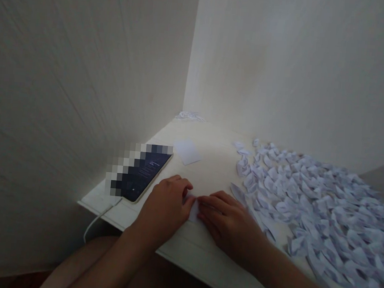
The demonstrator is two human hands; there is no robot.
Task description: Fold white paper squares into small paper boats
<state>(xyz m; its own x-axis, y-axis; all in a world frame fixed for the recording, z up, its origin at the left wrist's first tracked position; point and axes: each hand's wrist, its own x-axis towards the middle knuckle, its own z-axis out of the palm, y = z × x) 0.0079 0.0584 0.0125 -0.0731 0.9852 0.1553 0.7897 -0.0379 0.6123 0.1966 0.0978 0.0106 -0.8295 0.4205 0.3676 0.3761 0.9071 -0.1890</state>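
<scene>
A small piece of white paper lies on the table between my hands near the front edge. My left hand grips its left side, thumb toward the paper and fingers curled. From the right, my right hand presses its fingertips together on the paper's other side. My fingers cover much of the sheet, so its folds cannot be made out. Beyond my left hand, a flat stack or sheet of white paper rests on the table.
A phone with a white charging cable lies at the left of the white table. Many folded paper pieces spread across the right side. Paper scraps sit in the far corner, where two walls meet.
</scene>
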